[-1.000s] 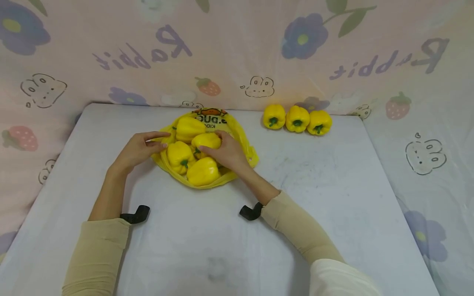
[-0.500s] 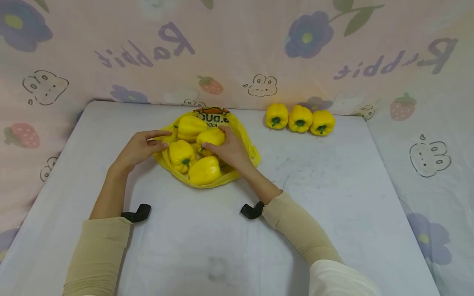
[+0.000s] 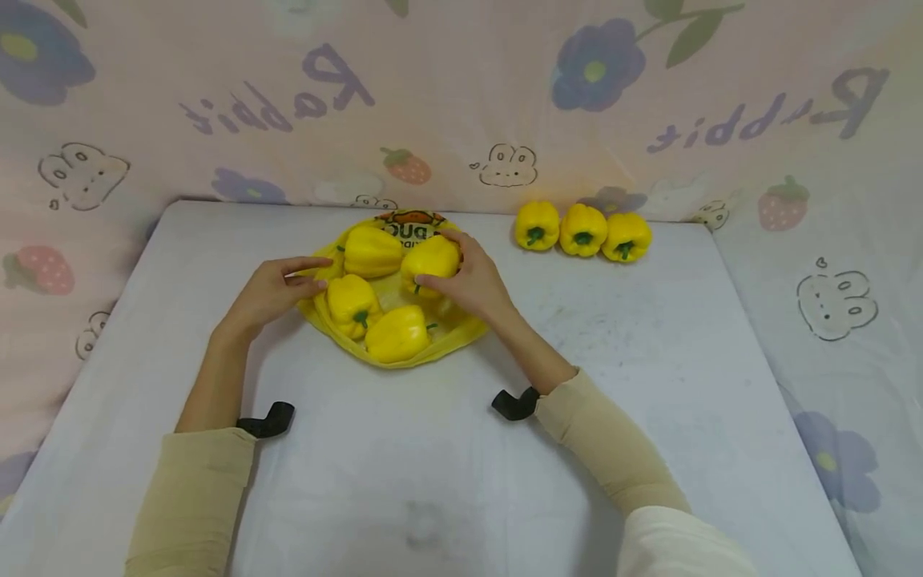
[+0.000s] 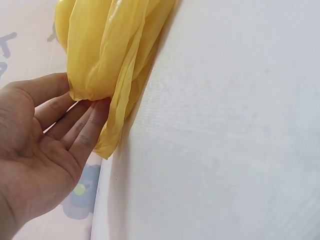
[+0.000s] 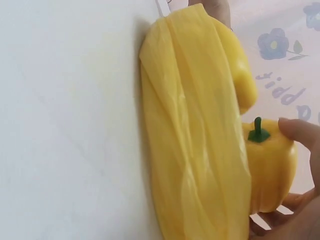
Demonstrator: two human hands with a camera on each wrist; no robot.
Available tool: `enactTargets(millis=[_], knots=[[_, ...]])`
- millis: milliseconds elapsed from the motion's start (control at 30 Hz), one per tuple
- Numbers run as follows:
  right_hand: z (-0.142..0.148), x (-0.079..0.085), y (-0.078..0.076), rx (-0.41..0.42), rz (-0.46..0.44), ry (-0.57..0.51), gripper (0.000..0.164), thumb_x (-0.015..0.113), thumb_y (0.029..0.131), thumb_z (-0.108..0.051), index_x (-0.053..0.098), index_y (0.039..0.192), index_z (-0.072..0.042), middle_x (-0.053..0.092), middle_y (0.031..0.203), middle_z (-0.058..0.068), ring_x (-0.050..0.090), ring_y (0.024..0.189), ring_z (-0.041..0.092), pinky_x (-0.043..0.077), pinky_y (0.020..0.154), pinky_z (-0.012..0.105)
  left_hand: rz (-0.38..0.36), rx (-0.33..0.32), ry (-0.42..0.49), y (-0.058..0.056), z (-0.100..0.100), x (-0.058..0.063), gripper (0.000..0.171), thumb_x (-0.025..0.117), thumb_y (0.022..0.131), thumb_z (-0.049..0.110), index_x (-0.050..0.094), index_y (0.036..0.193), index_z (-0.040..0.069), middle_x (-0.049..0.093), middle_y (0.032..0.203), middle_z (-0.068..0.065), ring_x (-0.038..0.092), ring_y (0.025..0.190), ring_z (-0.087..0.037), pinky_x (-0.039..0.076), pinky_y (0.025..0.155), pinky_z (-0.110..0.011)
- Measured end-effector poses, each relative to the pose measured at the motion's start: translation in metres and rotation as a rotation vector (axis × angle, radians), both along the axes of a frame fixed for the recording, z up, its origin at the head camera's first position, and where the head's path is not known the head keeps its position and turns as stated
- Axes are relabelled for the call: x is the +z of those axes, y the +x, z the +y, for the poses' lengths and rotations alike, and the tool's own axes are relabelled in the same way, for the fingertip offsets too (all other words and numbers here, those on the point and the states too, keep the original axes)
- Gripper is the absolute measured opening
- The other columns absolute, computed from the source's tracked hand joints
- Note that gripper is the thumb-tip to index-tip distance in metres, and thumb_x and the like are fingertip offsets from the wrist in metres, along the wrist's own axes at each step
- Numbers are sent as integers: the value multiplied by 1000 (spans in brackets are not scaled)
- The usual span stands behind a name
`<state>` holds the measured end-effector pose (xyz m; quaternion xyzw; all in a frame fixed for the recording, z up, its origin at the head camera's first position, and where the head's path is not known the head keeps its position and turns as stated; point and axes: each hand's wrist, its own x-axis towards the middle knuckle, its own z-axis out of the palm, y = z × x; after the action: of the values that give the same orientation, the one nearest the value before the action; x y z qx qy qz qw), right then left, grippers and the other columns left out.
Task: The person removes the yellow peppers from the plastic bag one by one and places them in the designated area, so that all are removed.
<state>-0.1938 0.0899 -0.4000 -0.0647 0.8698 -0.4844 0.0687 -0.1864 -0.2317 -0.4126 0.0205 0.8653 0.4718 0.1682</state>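
A yellow plastic bag (image 3: 461, 324) lies spread open on the table, with lettering and a duck-bill print at its far side. Inside it rest a yellow bell pepper (image 3: 372, 252) at the back, another bell pepper (image 3: 352, 305) at the left and a third bell pepper (image 3: 397, 334) in front. My left hand (image 3: 267, 295) holds the bag's left edge; the left wrist view shows thumb and fingers at the folded plastic (image 4: 107, 70). My right hand (image 3: 476, 280) grips a yellow bell pepper (image 5: 272, 170) by its sides, green stem showing, over the bag's right part.
Three yellow bell peppers (image 3: 582, 231) stand in a row at the table's back right. The white table (image 3: 375, 481) meets a printed curtain (image 3: 447, 96) along its far edge. A black wrist mount (image 3: 268, 421) juts from the left sleeve, another mount (image 3: 515, 404) from the right.
My right hand has moved right, carrying its bell pepper away from the others in the bag. A gap now shows in the bag's middle. The left hand keeps its place.
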Motion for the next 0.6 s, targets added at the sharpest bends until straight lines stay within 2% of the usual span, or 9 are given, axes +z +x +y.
enactTargets(millis=[233,400,600], knots=[[22,6,3,27,6,-18,85,84,79,-41,41,150,-21,43,149,1,46,128,19,37,109,35,-18,0,5,2,0,-1,51,65,97,37,56,142,15,42,153,-14,48,130,-30,38,104,-49],[39,6,2,63,38,-62,81,82,82,-37,43,150,-20,43,144,4,44,131,20,36,110,37,-7,-5,-1,0,0,-1,51,65,97,37,56,142,15,44,152,-14,50,129,-29,40,100,-45],[63,4,2,73,33,-130,84,83,82,-33,39,152,-19,40,151,2,39,138,23,31,114,43,-15,-7,-1,1,0,0,51,64,98,37,55,143,15,40,154,-14,48,132,-31,41,99,-43]])
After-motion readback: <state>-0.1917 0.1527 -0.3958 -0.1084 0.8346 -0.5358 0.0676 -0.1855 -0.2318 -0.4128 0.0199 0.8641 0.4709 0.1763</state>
